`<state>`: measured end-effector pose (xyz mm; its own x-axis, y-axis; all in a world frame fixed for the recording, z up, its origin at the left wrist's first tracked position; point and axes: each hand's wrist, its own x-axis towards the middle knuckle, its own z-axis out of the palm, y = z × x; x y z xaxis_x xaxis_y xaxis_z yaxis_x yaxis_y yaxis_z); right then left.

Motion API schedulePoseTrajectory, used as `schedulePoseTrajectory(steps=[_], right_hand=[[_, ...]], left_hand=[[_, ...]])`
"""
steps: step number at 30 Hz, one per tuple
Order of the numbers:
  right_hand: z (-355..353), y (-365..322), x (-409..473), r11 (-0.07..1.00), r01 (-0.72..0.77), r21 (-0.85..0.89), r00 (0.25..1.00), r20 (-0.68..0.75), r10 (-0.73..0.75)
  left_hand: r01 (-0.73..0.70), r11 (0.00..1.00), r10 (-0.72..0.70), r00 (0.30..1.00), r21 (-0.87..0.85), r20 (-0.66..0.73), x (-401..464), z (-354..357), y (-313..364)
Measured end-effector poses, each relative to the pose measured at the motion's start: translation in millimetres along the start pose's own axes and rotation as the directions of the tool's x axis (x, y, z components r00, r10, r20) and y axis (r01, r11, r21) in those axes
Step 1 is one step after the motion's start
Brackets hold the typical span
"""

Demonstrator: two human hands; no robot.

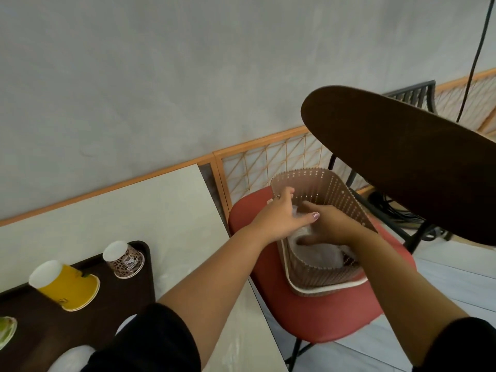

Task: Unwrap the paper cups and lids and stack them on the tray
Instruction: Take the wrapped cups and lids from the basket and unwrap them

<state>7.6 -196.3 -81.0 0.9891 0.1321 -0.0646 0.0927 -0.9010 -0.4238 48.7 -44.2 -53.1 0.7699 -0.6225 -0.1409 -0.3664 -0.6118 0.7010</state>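
Both hands reach into the perforated basket (332,200) on the red chair (330,318), the left hand (279,213) and right hand (330,224) each gripping clear wrapping (319,253) (two cup stacks (124,260) stand on the tray (80,318) far left).

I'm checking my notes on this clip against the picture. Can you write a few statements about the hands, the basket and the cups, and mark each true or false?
1. Both hands reach into the perforated basket on the red chair. True.
2. The yellow cup stands upside down on the dark tray. True.
3. The left hand holds the leopard-print cup. False: that cup stands on the tray, away from both hands; the left hand is at the basket's rim.
4. The basket sits on the pale table. False: it rests on the red chair beside the table.
5. The right hand is over white wrapping inside the basket. True.
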Motion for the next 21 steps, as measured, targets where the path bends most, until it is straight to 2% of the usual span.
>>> schedulePoseTrajectory(steps=[2, 5, 8, 9, 11, 12, 13, 14, 16, 18, 21], right_hand=[[-5.3, 7.5, -0.6, 0.987, -0.012, 0.160, 0.996, -0.082, 0.025], [-10.2, 12.8, -5.1, 0.975, -0.037, 0.220, 0.993, -0.102, 0.060], [-16.9, 13.1, -8.1, 0.951, -0.047, 0.306, 0.962, -0.244, 0.126], [-21.8, 11.1, -8.5, 0.910, -0.033, 0.414, 0.941, -0.293, 0.167], [-34.3, 2.0, -8.8, 0.752, 0.033, 0.658, 0.916, -0.321, 0.240], [-40.4, -3.5, -8.4, 0.672, 0.066, 0.738, 0.916, -0.312, 0.253], [-45.1, -8.2, -7.4, 0.611, 0.089, 0.787, 0.922, -0.297, 0.249], [-49.3, -13.4, -6.4, 0.577, 0.105, 0.810, 0.930, -0.285, 0.231], [-54.5, -22.9, -4.1, 0.542, 0.119, 0.832, 0.946, -0.262, 0.193], [-56.9, -30.0, -3.3, 0.514, 0.114, 0.850, 0.964, -0.219, 0.149], [-58.5, -36.6, -2.1, 0.449, 0.077, 0.890, 0.991, -0.116, 0.061]], left_hand=[[0.000, 1.000, 0.001, 1.000, -0.021, 0.006, -0.5, -1.0, 0.6], [-0.014, 1.000, 0.014, 1.000, -0.020, -0.003, -1.7, -1.8, 1.7], [-0.033, 0.993, 0.022, 0.995, -0.117, -0.096, -2.5, -3.2, 5.1], [-0.029, 0.984, 0.006, 0.992, -0.175, -0.130, -2.1, -3.9, 6.6], [-0.003, 0.932, -0.056, 0.987, -0.363, -0.152, -3.1, -6.5, 12.2], [0.011, 0.862, -0.088, 0.988, -0.507, -0.127, -4.3, -8.3, 15.2], [0.027, 0.748, -0.111, 0.990, -0.663, -0.085, -5.3, -10.6, 17.8], [0.042, 0.608, -0.116, 0.993, -0.793, -0.037, -6.1, -13.1, 19.3], [0.041, 0.372, -0.082, 0.997, -0.927, 0.011, -6.7, -17.7, 18.6], [0.007, 0.253, -0.064, 0.998, -0.967, -0.009, -7.1, -21.0, 14.6], [-0.028, 0.190, -0.107, 0.993, -0.981, -0.049, -9.7, -24.6, 9.6]])
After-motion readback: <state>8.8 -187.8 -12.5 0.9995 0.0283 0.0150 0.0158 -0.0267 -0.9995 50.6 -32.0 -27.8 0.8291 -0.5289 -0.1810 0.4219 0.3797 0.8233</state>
